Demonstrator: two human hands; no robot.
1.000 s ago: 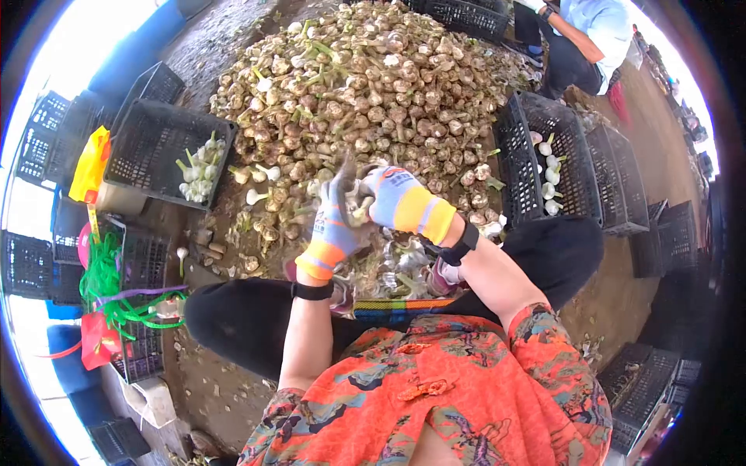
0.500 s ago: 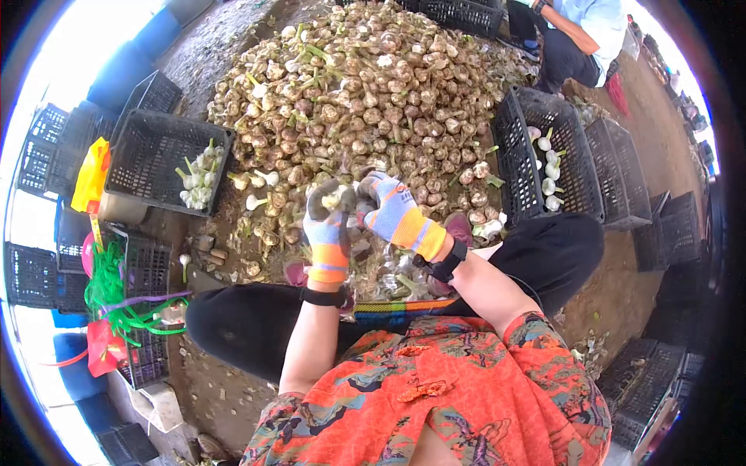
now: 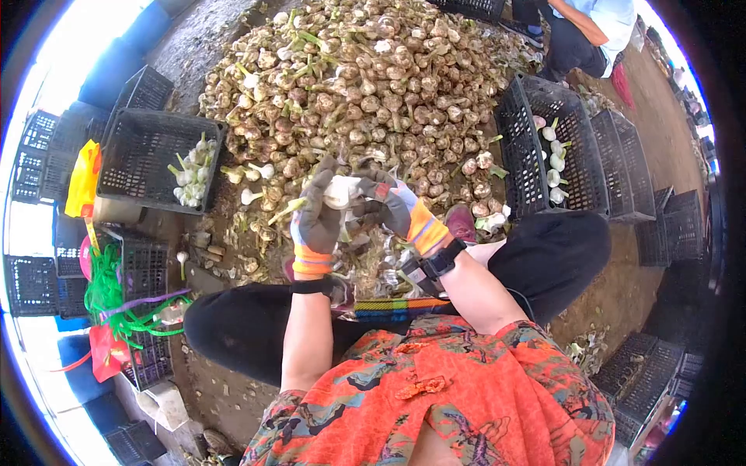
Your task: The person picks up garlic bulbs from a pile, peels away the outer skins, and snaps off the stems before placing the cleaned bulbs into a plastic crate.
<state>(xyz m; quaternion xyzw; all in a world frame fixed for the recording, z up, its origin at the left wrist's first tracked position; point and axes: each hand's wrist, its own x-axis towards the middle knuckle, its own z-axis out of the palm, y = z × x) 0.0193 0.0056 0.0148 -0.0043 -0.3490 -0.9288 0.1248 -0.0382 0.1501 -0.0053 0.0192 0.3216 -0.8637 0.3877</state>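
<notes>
My left hand (image 3: 319,227), in a grey-palmed work glove with an orange cuff, is closed around a garlic bulb (image 3: 339,192). The bulb looks white and its greenish stem points down to the left past the thumb. On the other side of the bulb, my right hand (image 3: 400,211), gloved alike, has its fingers bent and pressed against it; its fingertips are partly hidden. Just beyond both hands rises a large heap of unpeeled garlic (image 3: 365,93), brown and dirty. Two cleaner white bulbs (image 3: 260,172) lie at its near left edge.
A black crate (image 3: 159,155) on the left holds several white garlic bulbs (image 3: 194,175). Another crate (image 3: 575,155) on the right has a row of them. Green netting (image 3: 109,287) hangs over crates at left. A co-worker (image 3: 579,35) sits at the upper right.
The garlic bulb has come into clearer view, with its stem now toward the lower left. My right hand has turned, showing more of its grey palm side.
</notes>
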